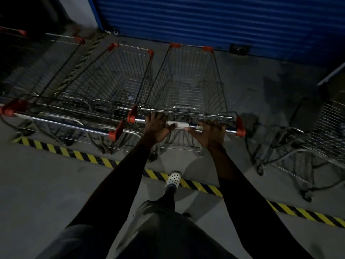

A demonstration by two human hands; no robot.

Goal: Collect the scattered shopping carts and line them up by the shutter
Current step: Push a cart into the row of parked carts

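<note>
A wire shopping cart (pixel 188 81) is held by its handle (pixel 140 120) with both hands. The left hand (pixel 157 128) is closed round the bar near its left end, with the fingers curled over the top. The right hand (pixel 210 134) is wrapped over the bar towards its right end, with the thumb laid along it. A white label (pixel 180 125) is seen on the bar between the two hands. The cart is stood on the concrete floor (pixel 46 184) with its nose pointed at the blue shutter (pixel 205 19), near the floor's far edge but apart from the shutter. Just beside it on the left, a second cart (pixel 115 79) is parked roughly parallel, and a third cart (pixel 56 68) is set further left, dim and blurred. A fourth cart (pixel 328 128) is stood well apart towards the floor's right edge, turned at an angle. Yellow-and-black hazard tape (pixel 84 156) is laid across the floor behind the carts, and a white perforated shoe (pixel 174 179) is seen at the tape.
</note>
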